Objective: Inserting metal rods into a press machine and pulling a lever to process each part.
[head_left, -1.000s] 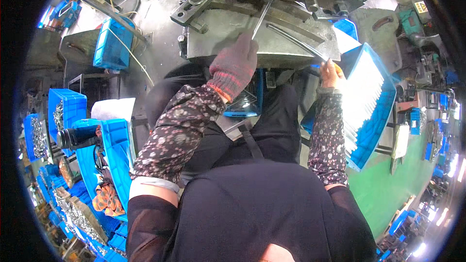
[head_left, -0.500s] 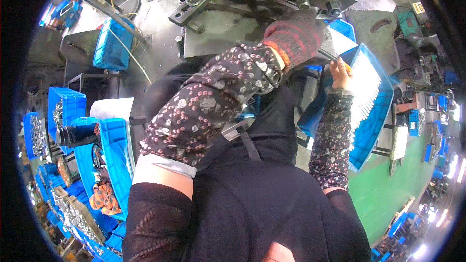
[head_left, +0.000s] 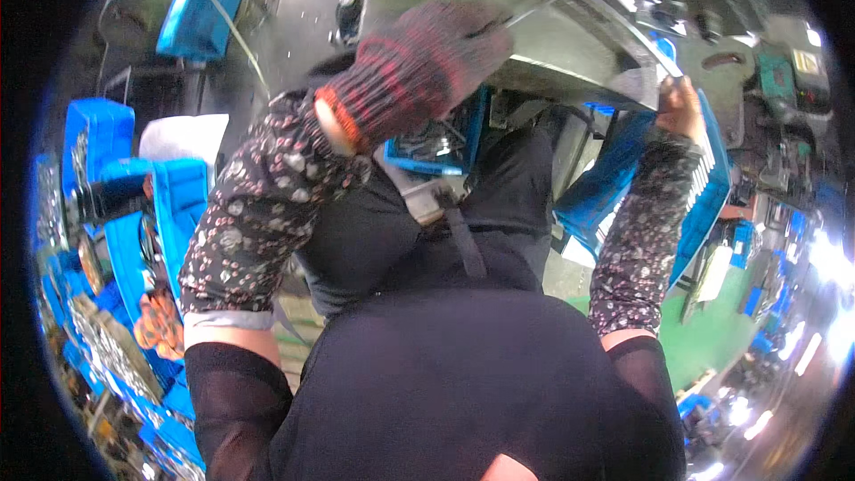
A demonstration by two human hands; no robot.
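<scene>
My left hand (head_left: 423, 62), in a dark knitted glove with red flecks and an orange cuff, is closed over the near edge of the machine bed. A thin metal rod (head_left: 548, 5) with a bright tip sticks out from its fingers toward the upper right. My bare right hand (head_left: 680, 109) is at the right end of the bed, its fingers pinched on a long, slender metal rod (head_left: 648, 43) slanting up and left. Just below that hand is a blue crate (head_left: 710, 205) with pale, slim rods in rows. Blur hides the fingertips.
A grey metal machine bed (head_left: 570, 71) spans the upper middle. Below it, between my knees, a blue bin (head_left: 423, 165) holds small metal parts. Another blue bin (head_left: 203, 9) stands upper left, and stacked blue bins (head_left: 183, 214) are at my left. Green floor (head_left: 712, 325) shows lower right.
My left hand has moved left and nearer, and the thin rod in it now shows. My right hand has moved right, holding a slender rod. The whole view has shifted.
</scene>
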